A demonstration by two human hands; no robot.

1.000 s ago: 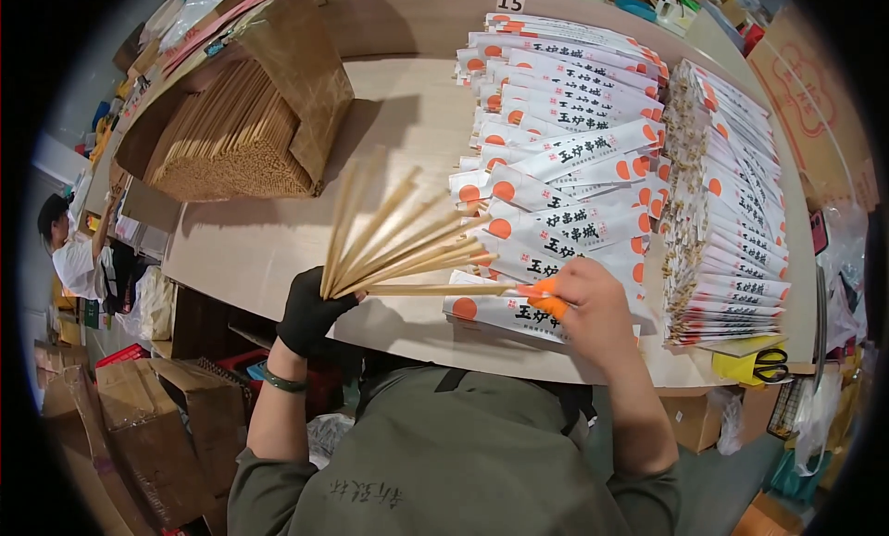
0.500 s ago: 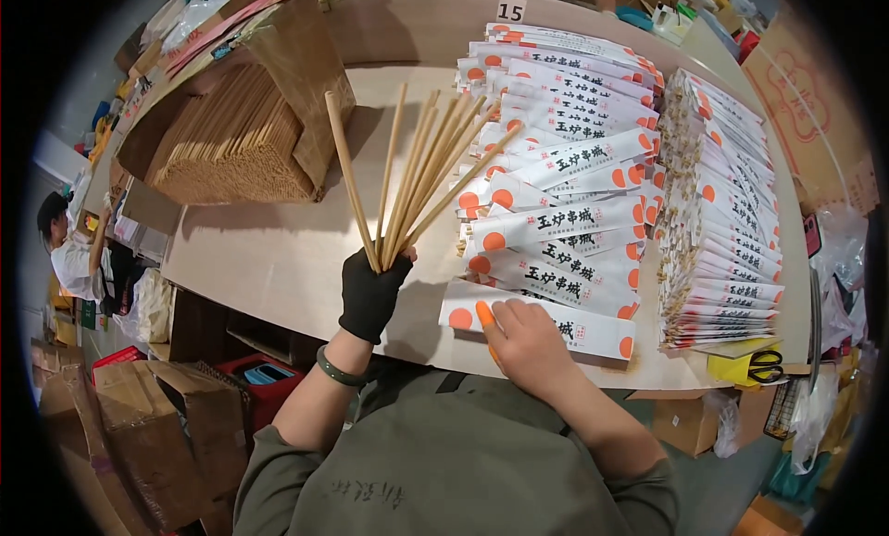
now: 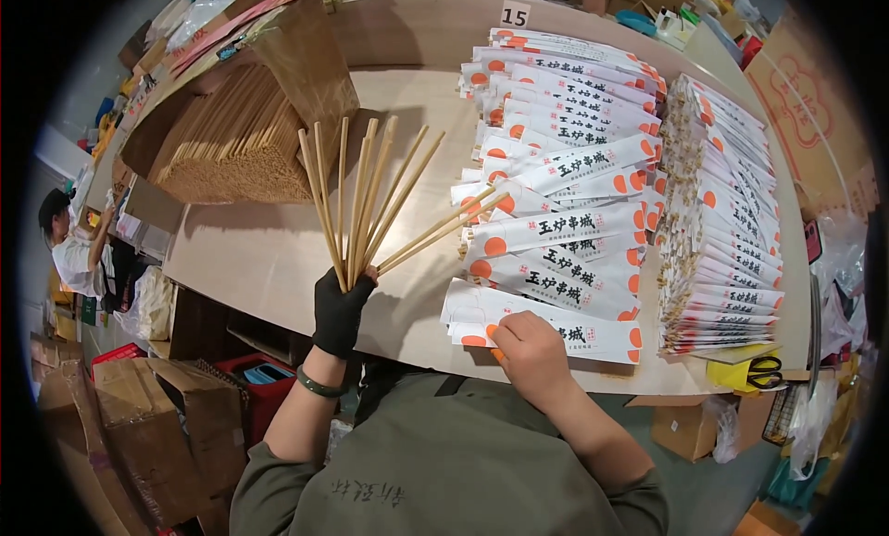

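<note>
My left hand (image 3: 341, 306), in a black fingerless glove, is closed round the lower ends of several wooden chopsticks (image 3: 372, 198). They fan upward over the table, and two lean right toward the paper sleeves. My right hand (image 3: 532, 353) has an orange finger cot, mostly hidden under its curled fingers. It pinches the left end of the nearest white paper sleeve (image 3: 607, 337), which carries orange dots and dark print. Beyond it, more white paper sleeves (image 3: 574, 226) overlap in a row. Chopstick tips poke out from the left ends of some.
A brown paper-lined box (image 3: 315, 73) packed with chopsticks (image 3: 231, 147) stands at the back left. A second stack of filled sleeves (image 3: 732, 230) lies on the right, near black-handled scissors (image 3: 765, 372). Cardboard boxes (image 3: 139, 425) flank the table (image 3: 250, 258). Another person (image 3: 79, 258) is at far left.
My left hand has moved left and slightly down, and the chopsticks have spread wider. My right hand has curled its fingers at the nearest sleeve's left end, which now appears parted.
</note>
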